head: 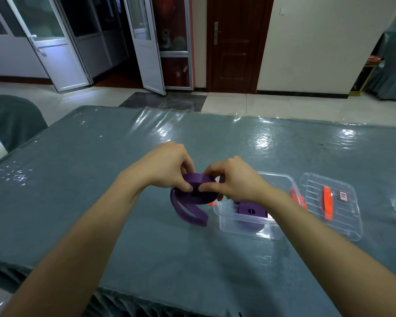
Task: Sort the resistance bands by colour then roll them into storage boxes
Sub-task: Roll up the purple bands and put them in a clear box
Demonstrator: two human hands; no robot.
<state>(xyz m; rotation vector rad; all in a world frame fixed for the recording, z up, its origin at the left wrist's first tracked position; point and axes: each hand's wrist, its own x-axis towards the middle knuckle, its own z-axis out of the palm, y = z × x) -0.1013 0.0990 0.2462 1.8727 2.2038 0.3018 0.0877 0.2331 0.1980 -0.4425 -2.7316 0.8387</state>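
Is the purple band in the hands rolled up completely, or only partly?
Only partly. Left hand and right hand pinch the coil of the purple band; its loose loop reaches the table.

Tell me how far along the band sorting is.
Done: one rolled purple band sits in the clear box. In hand: left hand and right hand are coiling a second purple band, its tail loose. Left: finish the coil, box it, fit the lid lying beside.
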